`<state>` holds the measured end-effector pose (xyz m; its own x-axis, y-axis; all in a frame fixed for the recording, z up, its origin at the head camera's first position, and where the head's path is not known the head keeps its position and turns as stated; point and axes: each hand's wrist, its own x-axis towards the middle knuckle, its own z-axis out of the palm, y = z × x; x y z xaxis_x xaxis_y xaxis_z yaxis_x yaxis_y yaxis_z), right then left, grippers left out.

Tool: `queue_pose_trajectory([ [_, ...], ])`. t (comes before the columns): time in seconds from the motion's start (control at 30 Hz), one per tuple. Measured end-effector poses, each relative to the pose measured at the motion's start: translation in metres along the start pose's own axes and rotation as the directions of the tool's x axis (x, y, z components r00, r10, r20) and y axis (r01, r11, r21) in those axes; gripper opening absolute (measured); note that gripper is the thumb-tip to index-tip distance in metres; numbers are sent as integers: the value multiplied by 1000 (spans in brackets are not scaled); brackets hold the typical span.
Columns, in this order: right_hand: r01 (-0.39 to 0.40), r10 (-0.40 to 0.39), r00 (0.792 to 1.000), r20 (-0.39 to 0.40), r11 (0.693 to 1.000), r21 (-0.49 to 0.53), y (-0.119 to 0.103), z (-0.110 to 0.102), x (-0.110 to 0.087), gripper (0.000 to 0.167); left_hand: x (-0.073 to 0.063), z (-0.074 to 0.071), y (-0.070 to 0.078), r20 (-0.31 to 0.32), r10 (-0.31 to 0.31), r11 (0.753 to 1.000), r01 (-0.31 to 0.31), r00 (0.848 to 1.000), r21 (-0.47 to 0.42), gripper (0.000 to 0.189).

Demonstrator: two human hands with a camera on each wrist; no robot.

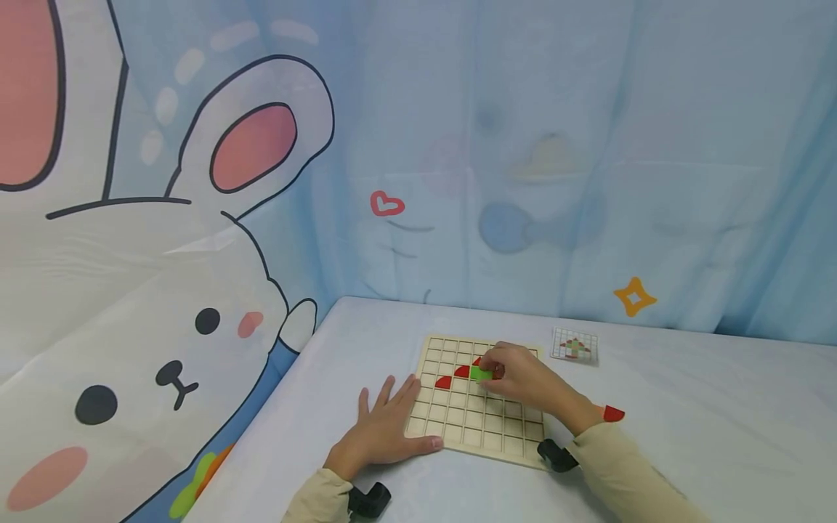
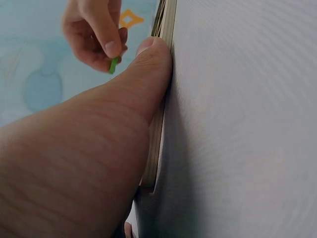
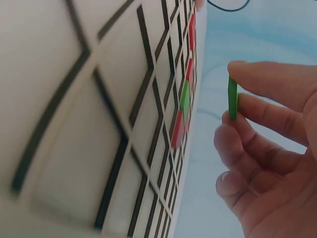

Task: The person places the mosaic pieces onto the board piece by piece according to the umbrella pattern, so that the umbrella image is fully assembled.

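Observation:
My right hand (image 1: 519,376) pinches a thin green tile (image 3: 233,96) between thumb and fingertips, held above the wooden grid board (image 1: 474,428). In the right wrist view another green tile (image 3: 185,96) lies in the board's grid, with red pieces (image 3: 178,130) beside it. Towards the board's left side sit a red quarter-round piece (image 1: 443,382) and a second red piece (image 1: 462,371). With fingers spread, my left hand (image 1: 387,428) rests at the board's near left corner, its thumb along the front edge. The right hand covers part of the grid.
A small printed card (image 1: 575,346) with a red and green pattern on a grid lies behind the board, to the right. One loose red piece (image 1: 613,414) is on the white table (image 1: 719,436) beside my right wrist. A blue printed curtain (image 1: 418,145) hangs behind.

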<state>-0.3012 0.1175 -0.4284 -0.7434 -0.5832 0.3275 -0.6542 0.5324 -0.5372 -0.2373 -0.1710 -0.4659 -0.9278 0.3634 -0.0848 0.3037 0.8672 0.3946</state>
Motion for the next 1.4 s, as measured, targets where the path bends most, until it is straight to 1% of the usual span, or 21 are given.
queue_pose_trajectory([
  [0.07, 11, -11, 1000, 1, 1000, -14, -2, 3, 4, 15, 0, 0, 0, 1, 0, 1000, 0, 1000, 2, 110],
  [0.23, 12, -11, 1000, 20, 999, -41, -6, 11, 14, 12, 0, 1, 0, 9, -4, 1000, 4, 1000, -1, 111],
  [0.5, -31, 35, 998, 55, 997, -66, -9, 21, 26, 9, 1, 0, 0, 3, 2, 1000, -2, 1000, 1, 110],
  [0.73, -49, 55, 995, 80, 996, -72, -10, 27, 31, 6, 2, 1, 1, 8, -1, 1000, 1, 1000, -3, 110],
  [1.0, -87, 98, 990, 99, 990, -108, -9, 31, 33, 8, 2, 2, 1, 5, 4, 1000, -4, 1000, -4, 110],
  [1.2, -78, 92, 990, 109, 989, -126, -10, 33, 35, 8, 2, 1, 0, 4, 6, 1000, -6, 1000, -4, 110],
  [1.4, -39, 55, 992, 110, 990, -138, -12, 32, 35, 8, 3, 2, -2, 5, 2, 1000, -2, 1000, -1, 110],
])
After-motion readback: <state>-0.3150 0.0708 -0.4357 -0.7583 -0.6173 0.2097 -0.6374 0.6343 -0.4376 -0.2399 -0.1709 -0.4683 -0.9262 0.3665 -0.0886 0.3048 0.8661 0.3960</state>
